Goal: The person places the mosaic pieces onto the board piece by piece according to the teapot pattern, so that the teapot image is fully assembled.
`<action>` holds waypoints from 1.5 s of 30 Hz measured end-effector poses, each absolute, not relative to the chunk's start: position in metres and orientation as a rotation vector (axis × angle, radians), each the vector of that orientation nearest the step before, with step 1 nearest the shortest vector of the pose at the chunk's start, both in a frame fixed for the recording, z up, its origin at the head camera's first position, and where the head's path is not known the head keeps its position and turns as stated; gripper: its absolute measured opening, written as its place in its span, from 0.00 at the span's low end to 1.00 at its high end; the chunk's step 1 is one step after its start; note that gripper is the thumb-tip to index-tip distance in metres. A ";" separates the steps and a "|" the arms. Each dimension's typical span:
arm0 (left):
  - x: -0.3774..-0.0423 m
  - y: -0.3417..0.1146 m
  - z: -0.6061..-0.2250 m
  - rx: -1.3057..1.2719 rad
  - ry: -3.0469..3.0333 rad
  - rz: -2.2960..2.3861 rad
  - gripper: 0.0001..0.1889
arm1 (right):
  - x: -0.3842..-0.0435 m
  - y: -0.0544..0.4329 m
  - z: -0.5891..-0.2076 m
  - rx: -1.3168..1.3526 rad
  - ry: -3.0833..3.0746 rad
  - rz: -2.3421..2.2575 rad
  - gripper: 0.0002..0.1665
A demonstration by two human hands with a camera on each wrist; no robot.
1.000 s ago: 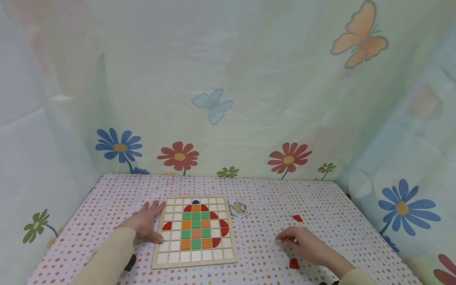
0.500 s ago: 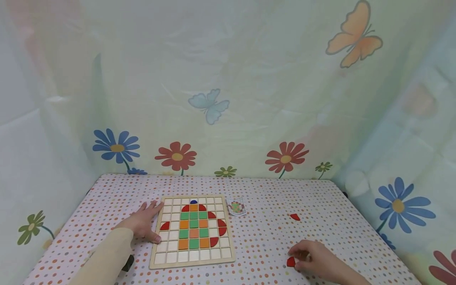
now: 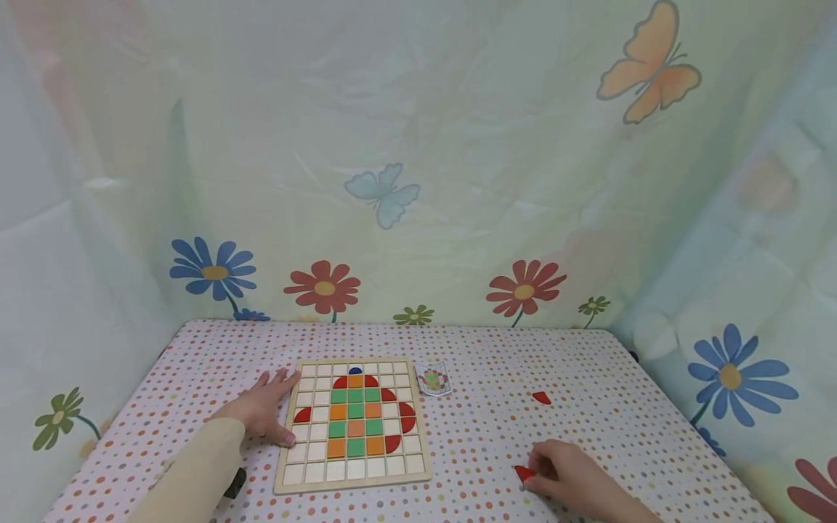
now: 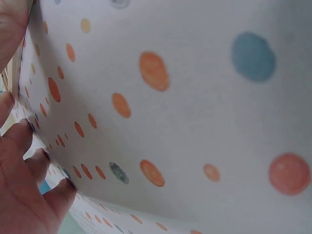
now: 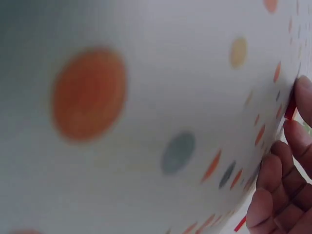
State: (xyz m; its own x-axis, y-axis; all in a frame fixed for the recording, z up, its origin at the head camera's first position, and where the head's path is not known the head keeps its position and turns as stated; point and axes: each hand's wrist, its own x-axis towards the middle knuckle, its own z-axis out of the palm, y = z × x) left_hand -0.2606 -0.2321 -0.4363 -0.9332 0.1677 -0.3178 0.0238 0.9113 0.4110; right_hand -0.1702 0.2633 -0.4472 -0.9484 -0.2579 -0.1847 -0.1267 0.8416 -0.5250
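A wooden grid board (image 3: 353, 482) lies on the table, with green, orange, red and blue pieces set in its squares. My left hand (image 3: 258, 414) rests at the board's left edge, fingers spread, thumb and fingertips against the frame. To the right of the board, my right hand (image 3: 570, 473) pinches a red quarter-circle piece (image 3: 523, 473) between thumb and forefinger, low at the tabletop. The right wrist view shows that piece (image 5: 291, 106) edge-on between the fingertips. Another red quarter-circle piece (image 3: 541, 398) lies farther back, apart from the hand.
A small picture card (image 3: 434, 379) with a coloured pattern lies beside the board's upper right corner. The dotted cloth (image 3: 484, 356) covers the table. A printed curtain (image 3: 445, 240) hangs behind it and at both sides.
My right hand has moved toward the front to the nearer red piece and taken hold of it; the piece has shifted slightly left. My left hand stays at the board.
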 end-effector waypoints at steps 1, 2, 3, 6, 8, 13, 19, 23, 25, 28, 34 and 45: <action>-0.261 -0.232 -0.436 0.139 2.722 0.582 0.64 | -0.170 0.262 -0.448 -0.287 2.781 -0.758 0.14; -0.261 -0.232 -0.436 0.139 2.723 0.582 0.64 | -0.171 0.261 -0.448 -0.279 2.784 -0.749 0.14; -0.261 -0.232 -0.436 0.139 2.723 0.582 0.64 | -0.171 0.259 -0.448 -0.260 2.782 -0.749 0.14; -0.261 -0.233 -0.437 0.142 2.729 0.581 0.64 | -0.174 0.257 -0.447 -0.228 2.762 -0.756 0.13; -0.262 -0.233 -0.438 0.142 2.733 0.580 0.64 | -0.175 0.256 -0.446 -0.228 2.745 -0.773 0.12; -0.262 -0.232 -0.437 0.124 2.734 0.593 0.64 | -0.177 0.253 -0.444 -0.289 2.739 -0.786 0.09; -0.262 -0.231 -0.437 0.102 2.736 0.606 0.65 | -0.179 0.245 -0.445 -0.348 2.757 -0.800 0.09; -0.262 -0.232 -0.436 0.111 2.736 0.604 0.65 | -0.181 0.240 -0.446 -0.381 2.753 -0.802 0.09; -0.262 -0.231 -0.436 0.120 2.734 0.604 0.65 | -0.182 0.238 -0.446 -0.388 2.755 -0.793 0.09; -0.261 -0.232 -0.437 0.133 2.730 0.601 0.64 | -0.184 0.234 -0.445 -0.370 2.753 -0.773 0.09; -0.260 -0.232 -0.436 0.142 2.734 0.589 0.64 | -0.186 0.230 -0.443 -0.336 2.750 -0.763 0.08; -0.262 -0.231 -0.437 0.118 2.724 0.576 0.64 | -0.202 0.182 -0.427 -0.450 2.810 -0.729 0.09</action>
